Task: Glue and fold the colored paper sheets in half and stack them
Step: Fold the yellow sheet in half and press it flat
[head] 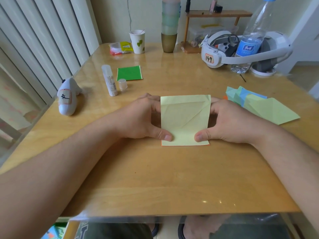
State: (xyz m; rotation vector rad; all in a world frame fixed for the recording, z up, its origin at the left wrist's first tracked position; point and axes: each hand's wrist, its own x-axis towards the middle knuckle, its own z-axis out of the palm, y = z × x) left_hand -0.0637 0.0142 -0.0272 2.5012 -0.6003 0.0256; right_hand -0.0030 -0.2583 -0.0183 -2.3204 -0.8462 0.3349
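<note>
Pale yellow creased paper sheet (185, 118), with a thin orange edge showing along its near side, lies at the middle of the glossy wooden bench (155, 178), held between a person's two bare hands; the left hand (145, 118) closes its grip on the sheet's left edge, thumb pressed on the near left corner and fingers curled behind the far edge, while the right hand (229, 121) grips the right edge the same way, thumb flat on the near right corner. To the right, near the right hand but apart from it, rests a loose pile of folded pastel green, blue and yellow paper sheets (259, 104). Further back on the left, a folded bright green paper sheet (129, 73) lies flat just beside an uncapped white glue stick (109, 80), whose clear cap (122, 84) stands between them. A small white plush toy (68, 97) sits at the left edge, and a white paper cup (138, 41), a white headset (224, 50) and a clear plastic water bottle (250, 42) stand along the far side
</note>
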